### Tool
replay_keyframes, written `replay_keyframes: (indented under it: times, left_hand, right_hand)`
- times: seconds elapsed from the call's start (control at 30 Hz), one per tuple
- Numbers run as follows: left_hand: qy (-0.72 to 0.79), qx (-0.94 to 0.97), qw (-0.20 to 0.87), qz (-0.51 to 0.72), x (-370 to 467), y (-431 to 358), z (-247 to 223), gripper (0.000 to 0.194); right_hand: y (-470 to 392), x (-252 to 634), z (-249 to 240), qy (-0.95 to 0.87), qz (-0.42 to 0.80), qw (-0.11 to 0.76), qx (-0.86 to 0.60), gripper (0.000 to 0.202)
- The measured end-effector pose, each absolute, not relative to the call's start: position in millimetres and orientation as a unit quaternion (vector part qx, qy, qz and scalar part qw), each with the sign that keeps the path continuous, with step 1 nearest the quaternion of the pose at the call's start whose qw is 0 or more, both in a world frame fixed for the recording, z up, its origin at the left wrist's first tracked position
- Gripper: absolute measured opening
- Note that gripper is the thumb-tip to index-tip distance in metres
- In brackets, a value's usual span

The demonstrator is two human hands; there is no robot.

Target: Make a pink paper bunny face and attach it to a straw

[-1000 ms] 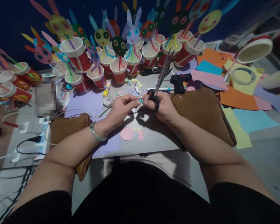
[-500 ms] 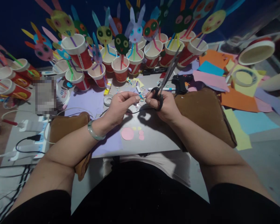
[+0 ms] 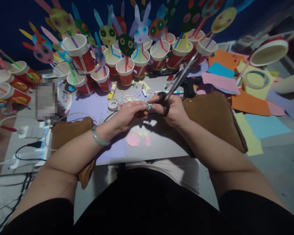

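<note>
My left hand [image 3: 131, 114], a pale green bangle on its wrist, pinches a tiny blue piece of paper [image 3: 148, 106] at its fingertips. Black-handled scissors [image 3: 178, 80] hang on the fingers of my right hand [image 3: 173, 112], their blades pointing away to the upper right. The right thumb and forefinger come up against the blue piece, nearly meeting the left fingertips. On the grey tabletop below the hands lie a pink paper circle [image 3: 133, 139], two small pink circles [image 3: 147, 141] and two tiny yellow ones [image 3: 143, 133].
Red paper cups [image 3: 125, 71] holding straws with paper rabbit faces stand along the back. A glue stick [image 3: 112, 92] and tape roll [image 3: 113, 104] lie left of centre. Brown cushions [image 3: 212, 122] flank my forearms. Coloured paper sheets [image 3: 250, 102] spread rightward; a power strip [image 3: 42, 147] sits left.
My left hand has turned over, its fingers curling in and its back more to view. The scissors have tipped further right, and the fingertips of both hands are closer together.
</note>
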State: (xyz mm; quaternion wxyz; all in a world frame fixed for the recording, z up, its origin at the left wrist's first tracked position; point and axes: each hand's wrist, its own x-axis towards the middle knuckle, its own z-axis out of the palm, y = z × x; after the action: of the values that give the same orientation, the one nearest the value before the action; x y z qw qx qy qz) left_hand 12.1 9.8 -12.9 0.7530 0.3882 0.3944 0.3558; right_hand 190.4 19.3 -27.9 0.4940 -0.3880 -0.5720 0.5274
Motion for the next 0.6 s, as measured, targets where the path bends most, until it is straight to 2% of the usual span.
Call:
replay_keyframes:
  times: [0.6]
  left_hand:
    - [0.376, 0.357, 0.792, 0.323, 12.3, 7.3, -14.6, 0.014]
  right_hand:
    - [15.5, 186.7, -20.1, -0.572, 0.575, 0.458, -0.364, 0.049]
